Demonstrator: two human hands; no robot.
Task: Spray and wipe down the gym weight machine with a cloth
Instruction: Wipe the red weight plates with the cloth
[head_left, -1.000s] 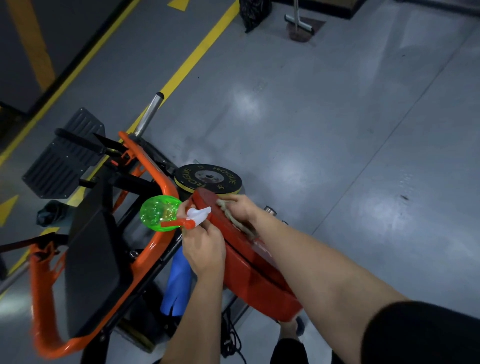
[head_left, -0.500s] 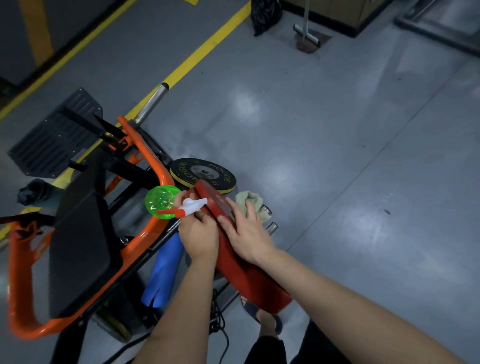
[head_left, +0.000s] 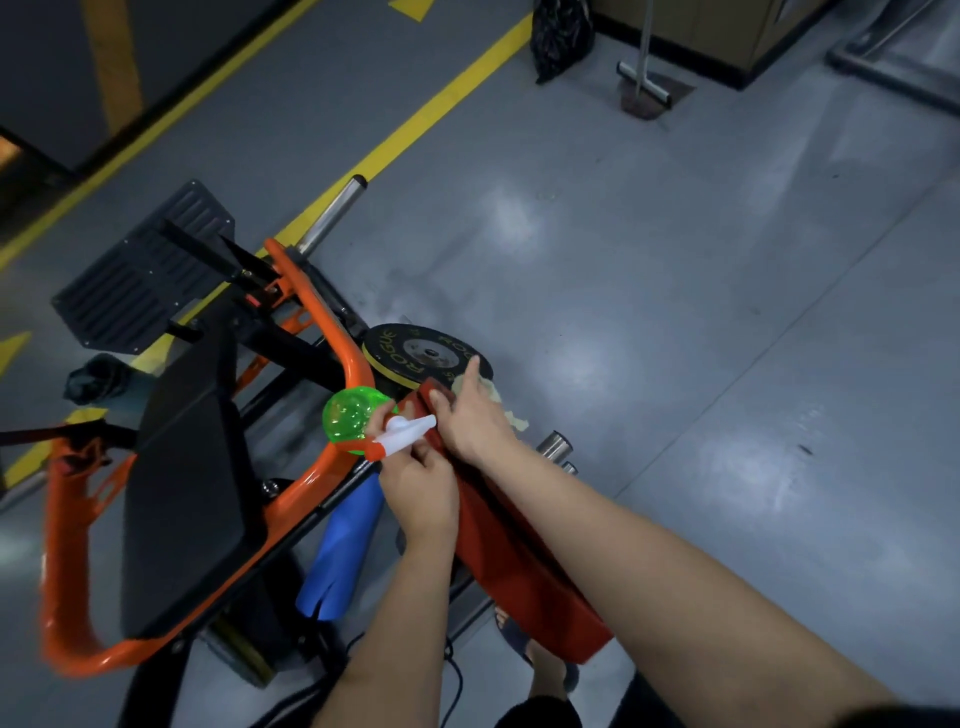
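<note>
Fingers, right hand (head_left: 475, 423): lay straight and slightly spread, index finger (head_left: 471, 375) reaching furthest. Pressed a pale cloth (head_left: 511, 415) against the upper end of the red weight plate (head_left: 519, 566). Hid most of the cloth, leaving only crumpled margins visible beside the palm.

Fingers, left hand (head_left: 421, 493): curled round the neck of the spray bottle (head_left: 349, 415), just below its white nozzle (head_left: 410, 427). Held the green body of the bottle over the orange frame (head_left: 311, 306) of the weight machine, nozzle aimed toward the red weight plate and the right hand.

Surroundings, outward from the hands: stood on edge and tilted, as to the red weight plate, between both forearms. Lay flat just beyond its upper end, as to a black plate (head_left: 415, 356) lettered ROGUE. Hung below the left wrist, as to a blue sleeve (head_left: 340, 551). Filled the frame's loop, as to a black pad (head_left: 192, 467). Projected to the right of the cloth, as to two chrome pegs (head_left: 554, 446). Ran diagonally across the grey floor (head_left: 675, 312), as to a yellow line (head_left: 415, 122).
</note>
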